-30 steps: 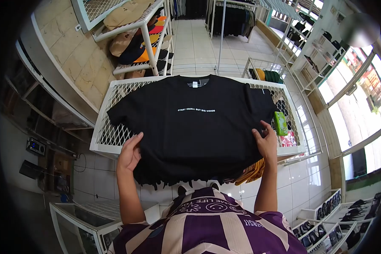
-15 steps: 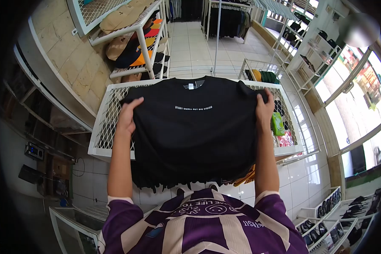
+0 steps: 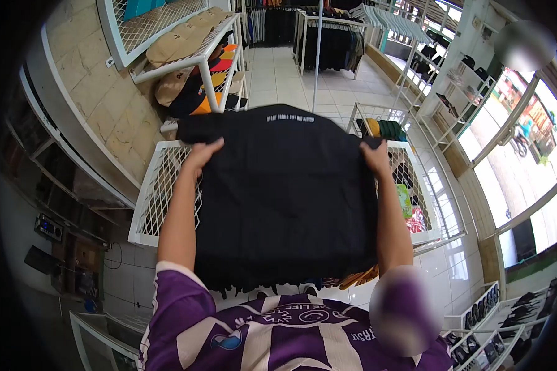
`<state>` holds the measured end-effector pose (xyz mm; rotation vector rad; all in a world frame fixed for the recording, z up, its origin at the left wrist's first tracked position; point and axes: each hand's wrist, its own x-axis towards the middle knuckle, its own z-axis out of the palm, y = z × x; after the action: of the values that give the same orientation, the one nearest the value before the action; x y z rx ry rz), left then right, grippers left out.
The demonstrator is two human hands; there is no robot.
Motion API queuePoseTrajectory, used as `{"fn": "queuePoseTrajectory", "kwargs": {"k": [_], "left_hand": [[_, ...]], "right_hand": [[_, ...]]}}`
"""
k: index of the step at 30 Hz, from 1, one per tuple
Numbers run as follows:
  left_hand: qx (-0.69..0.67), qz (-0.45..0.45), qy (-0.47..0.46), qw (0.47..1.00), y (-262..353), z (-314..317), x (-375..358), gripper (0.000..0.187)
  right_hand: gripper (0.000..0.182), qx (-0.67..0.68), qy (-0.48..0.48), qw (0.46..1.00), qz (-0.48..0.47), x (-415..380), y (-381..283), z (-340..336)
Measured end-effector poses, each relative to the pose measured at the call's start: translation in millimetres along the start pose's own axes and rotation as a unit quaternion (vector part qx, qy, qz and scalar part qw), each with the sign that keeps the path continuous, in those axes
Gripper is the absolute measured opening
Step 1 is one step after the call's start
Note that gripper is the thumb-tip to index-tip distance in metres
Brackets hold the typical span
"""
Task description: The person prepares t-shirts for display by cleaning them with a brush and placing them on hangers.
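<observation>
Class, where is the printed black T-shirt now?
In the head view, the printed black T-shirt is at centre, held between the left hand and right hand, over the white mesh table.

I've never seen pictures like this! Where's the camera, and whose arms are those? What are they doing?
There's no robot here, just a person wearing a camera on their head. It looks forward and down, so you see what's in front of them. The left hand and right hand hold a black shirt near its sleeves, spread out over a white mesh table. A green packet is on the table, beside the right arm. The purple-and-cream top below is what the person wears.
</observation>
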<state>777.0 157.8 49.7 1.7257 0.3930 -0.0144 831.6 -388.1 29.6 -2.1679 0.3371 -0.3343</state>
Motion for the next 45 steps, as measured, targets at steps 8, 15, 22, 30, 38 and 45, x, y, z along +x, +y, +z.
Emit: {"fn": "queuePoseTrajectory", "kwargs": {"k": [8, 15, 22, 30, 38, 45], "left_hand": [[-0.012, 0.033, 0.016, 0.999, -11.4, 5.3, -22.6, 0.062], [-0.019, 0.048, 0.044, 0.998, -11.1, 12.1, -48.5, 0.059], [0.13, 0.074, 0.007, 0.989, -26.9, 12.5, -74.0, 0.054], [0.114, 0.022, -0.003, 0.993, -44.6, 2.4, -73.6, 0.041], [0.133, 0.179, -0.05, 0.974, -99.5, -12.7, -204.2, 0.061], [0.259, 0.056, 0.043, 0.963, -64.8, -12.6, -315.9, 0.058]], "right_hand": [[0.07, -0.029, 0.032, 0.998, -0.041, -16.4, -15.8, 6.3], [0.073, -0.073, -0.018, 0.991, -0.108, -26.7, -10.8, -2.6], [0.074, -0.169, -0.024, 0.97, -0.176, -34.5, -4.4, -2.2], [0.088, -0.194, -0.051, 0.976, -0.087, -40.8, -12.0, -8.0], [0.09, -0.221, -0.092, 0.966, -0.1, -165.9, -11.1, -81.6], [0.075, -0.194, -0.067, 0.975, -0.086, -253.4, 16.2, -119.8]]}}
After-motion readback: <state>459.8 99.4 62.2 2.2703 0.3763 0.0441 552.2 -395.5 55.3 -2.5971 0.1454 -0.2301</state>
